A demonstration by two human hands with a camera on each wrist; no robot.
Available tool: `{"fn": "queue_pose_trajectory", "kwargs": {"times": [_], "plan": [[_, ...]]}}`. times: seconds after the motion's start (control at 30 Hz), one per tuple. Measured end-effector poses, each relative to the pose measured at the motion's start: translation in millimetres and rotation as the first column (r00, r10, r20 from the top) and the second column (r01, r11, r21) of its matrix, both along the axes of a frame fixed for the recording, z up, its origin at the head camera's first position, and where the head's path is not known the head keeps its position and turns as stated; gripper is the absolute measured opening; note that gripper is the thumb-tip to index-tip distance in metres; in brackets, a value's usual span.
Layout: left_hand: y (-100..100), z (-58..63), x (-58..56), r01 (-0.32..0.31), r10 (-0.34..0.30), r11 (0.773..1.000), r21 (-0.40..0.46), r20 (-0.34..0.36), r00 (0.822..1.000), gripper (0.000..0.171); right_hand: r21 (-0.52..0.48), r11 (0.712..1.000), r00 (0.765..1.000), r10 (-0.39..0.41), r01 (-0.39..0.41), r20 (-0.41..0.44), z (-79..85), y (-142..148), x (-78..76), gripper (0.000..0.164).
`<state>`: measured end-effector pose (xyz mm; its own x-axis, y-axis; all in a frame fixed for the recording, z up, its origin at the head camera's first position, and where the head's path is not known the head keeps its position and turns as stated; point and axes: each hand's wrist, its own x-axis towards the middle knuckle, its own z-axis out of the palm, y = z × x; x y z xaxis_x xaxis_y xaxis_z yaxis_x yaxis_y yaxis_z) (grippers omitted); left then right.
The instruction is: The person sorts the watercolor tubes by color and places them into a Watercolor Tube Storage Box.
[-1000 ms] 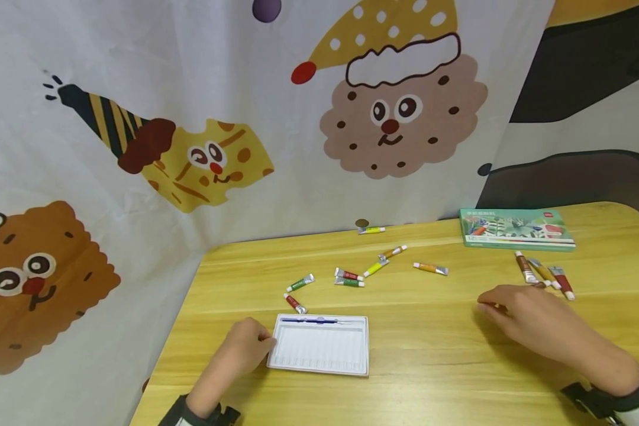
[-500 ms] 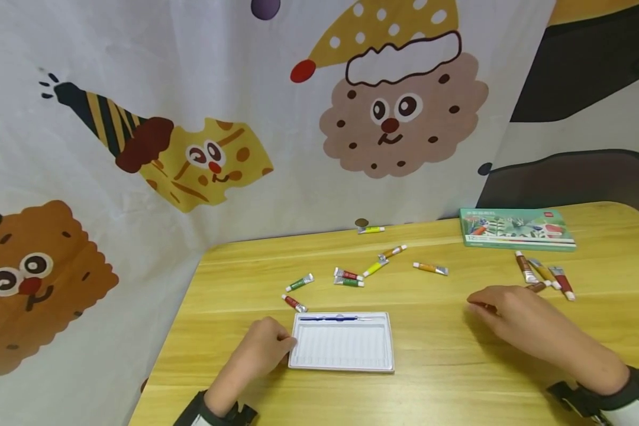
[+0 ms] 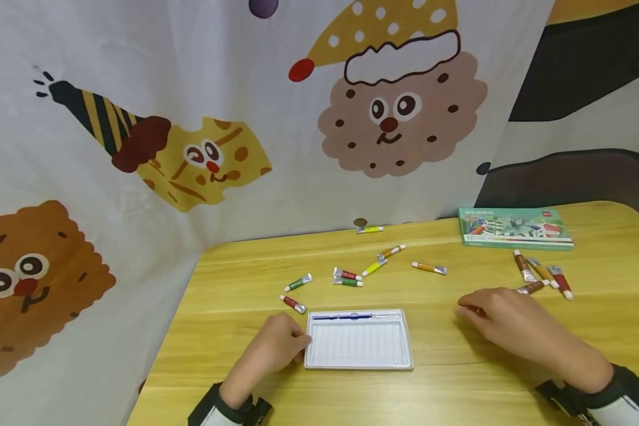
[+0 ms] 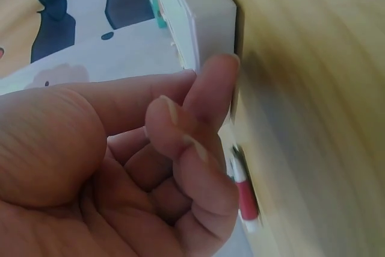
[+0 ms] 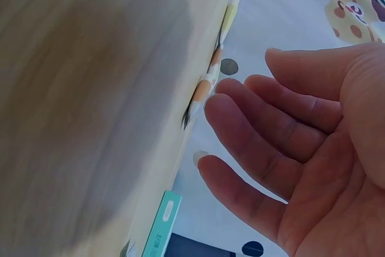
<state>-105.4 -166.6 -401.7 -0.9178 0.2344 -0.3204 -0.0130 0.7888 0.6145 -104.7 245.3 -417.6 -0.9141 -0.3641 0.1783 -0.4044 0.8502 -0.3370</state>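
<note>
A white plastic tray (image 3: 358, 344) with narrow ribbed slots lies flat on the table. In its upper trough rests a thin blue paintbrush (image 3: 343, 318). My left hand (image 3: 279, 342) holds the tray's left edge; in the left wrist view, thumb and index fingertips meet at the white tray wall (image 4: 215, 19), the other fingers curled. To the right, my right hand (image 3: 503, 316) hovers over the table with loosely bent fingers and nothing in them. Just behind it lies a brown paint tube (image 3: 533, 287), partly covered by the hand in the head view.
Behind the tray several paint tubes are scattered, including a red tube (image 3: 293, 304), a green tube (image 3: 299, 282) and an orange tube (image 3: 429, 268). More tubes (image 3: 540, 271) cluster at right, before a green paint box (image 3: 515, 229). A cartoon cloth (image 3: 287, 195) hangs behind the table (image 3: 234, 284).
The tray has slid right along the table, with my left hand at its edge. My right hand has drifted left, uncovering more of the brown tube. The other tubes stay put.
</note>
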Motion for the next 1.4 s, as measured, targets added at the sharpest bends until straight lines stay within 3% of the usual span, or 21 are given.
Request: {"fn": "queue_pose_trajectory", "kwargs": {"times": [0.27,0.5,0.8,1.1,1.4], "plan": [[19,2.3,-4.2,0.001,-0.002,1.000,0.009,0.011,1.000,0.037,-0.013,1.000,0.994,0.027,-0.026,0.105,2.2,-11,-4.5,0.014],[38,0.4,-9.4,0.019,-0.019,1.000,0.008,0.012,1.000,0.042,-0.021,0.997,0.969,0.075,-0.072,0.236,-0.1,-22,-5.5,0.007],[55,-3.8,-15.0,0.074,-0.073,0.997,0.015,-0.023,0.997,0.046,-0.008,0.998,0.971,0.068,-0.068,0.229,-3.5,-25,-6.4,0.008],[68,-7.4,-23.4,0.068,-0.068,0.998,0.017,-0.032,0.997,0.044,0.006,1.000,0.972,-0.007,0.006,0.235,-3.8,-20,-10.6,0.008],[77,-7.6,-32.7,0.067,-0.067,0.998,0.004,-0.020,0.998,0.045,-0.017,0.998,0.957,-0.045,0.052,0.285,-4.6,-15,-14.0,0.008]]}}
